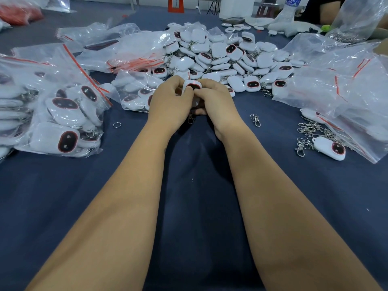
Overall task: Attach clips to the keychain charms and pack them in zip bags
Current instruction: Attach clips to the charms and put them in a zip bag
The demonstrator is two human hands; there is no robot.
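Observation:
Both hands meet over the middle of the dark blue table. My left hand (170, 103) and my right hand (214, 101) together grip one white charm (192, 85) with a dark, red-rimmed oval face, fingers curled round it. A metal clip (190, 119) dangles below the hands. Behind them lies a big heap of loose white charms (231, 57). Filled zip bags (60, 114) with red seals lie at the left.
Empty zip bags (344, 85) are stacked at the right, with a pile of metal clips (310, 131) and one loose charm (329, 148) beside them. A single clip (256, 119) and a split ring (117, 124) lie on the cloth. A person's arm (327, 11) shows at the far right.

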